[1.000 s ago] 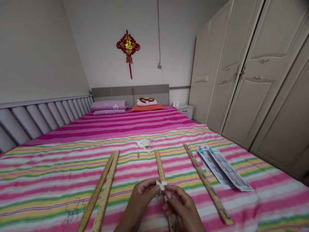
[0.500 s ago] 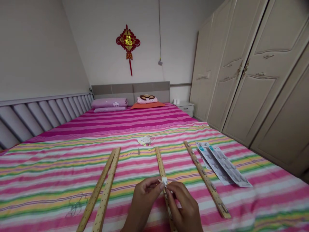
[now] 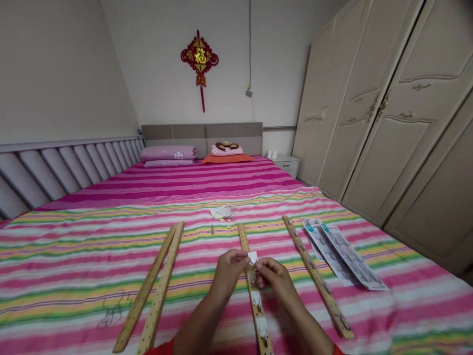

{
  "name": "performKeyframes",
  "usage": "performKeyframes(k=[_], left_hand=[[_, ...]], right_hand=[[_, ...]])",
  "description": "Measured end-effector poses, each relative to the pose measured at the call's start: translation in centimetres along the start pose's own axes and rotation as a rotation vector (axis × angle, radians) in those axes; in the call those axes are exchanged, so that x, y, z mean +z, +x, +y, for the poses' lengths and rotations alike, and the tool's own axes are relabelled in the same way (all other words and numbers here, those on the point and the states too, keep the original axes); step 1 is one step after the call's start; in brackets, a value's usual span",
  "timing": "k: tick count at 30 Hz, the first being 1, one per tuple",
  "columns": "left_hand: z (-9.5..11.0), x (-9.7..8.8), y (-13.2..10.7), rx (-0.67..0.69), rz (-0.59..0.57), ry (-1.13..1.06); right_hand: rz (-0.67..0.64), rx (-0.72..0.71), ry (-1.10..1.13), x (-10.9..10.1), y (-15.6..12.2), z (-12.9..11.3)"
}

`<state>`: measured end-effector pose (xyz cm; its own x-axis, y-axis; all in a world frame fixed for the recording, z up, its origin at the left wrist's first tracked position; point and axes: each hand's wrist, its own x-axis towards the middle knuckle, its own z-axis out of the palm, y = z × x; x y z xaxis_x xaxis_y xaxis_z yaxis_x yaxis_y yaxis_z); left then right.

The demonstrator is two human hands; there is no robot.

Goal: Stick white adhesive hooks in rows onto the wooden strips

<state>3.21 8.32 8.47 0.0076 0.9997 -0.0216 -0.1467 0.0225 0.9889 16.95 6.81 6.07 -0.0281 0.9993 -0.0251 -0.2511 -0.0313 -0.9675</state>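
Observation:
My left hand (image 3: 229,272) and my right hand (image 3: 276,277) meet over the middle perforated wooden strip (image 3: 243,237). Between their fingertips is a small adhesive hook with a white square backing (image 3: 253,257), pinched from both sides at the strip's surface. Whether it touches the wood I cannot tell. Nearer to me, several more hooks (image 3: 262,327) sit in a row along the same strip, some with white squares showing. To the right lies another wooden strip (image 3: 314,273) carrying a row of metal hooks.
Two perforated strips (image 3: 162,286) lie at the left, beside tangled thin thread (image 3: 115,309). Packaging cards with hooks (image 3: 347,254) rest at the right. A pile of paper scraps (image 3: 224,212) is farther back on the striped bedsheet (image 3: 74,256). A wardrobe (image 3: 384,148) stands at the right.
Both hands have moved forward along the middle strip, carrying the white-backed hook from close above it to a spot farther up. The hooks nearer to me now show uncovered.

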Motion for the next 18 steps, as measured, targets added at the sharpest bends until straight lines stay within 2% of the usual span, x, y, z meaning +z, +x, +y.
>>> performKeyframes(k=[9, 18], left_hand=[[-3.3, 0.1, 3.3, -0.158, 0.115, 0.066], [-4.6, 0.1, 4.9, -0.363, 0.102, 0.21]], right_hand=[[0.013, 0.074, -0.089, -1.1, 4.1, 3.9], [-0.053, 0.123, -0.269, -1.9, 6.3, 6.0]])
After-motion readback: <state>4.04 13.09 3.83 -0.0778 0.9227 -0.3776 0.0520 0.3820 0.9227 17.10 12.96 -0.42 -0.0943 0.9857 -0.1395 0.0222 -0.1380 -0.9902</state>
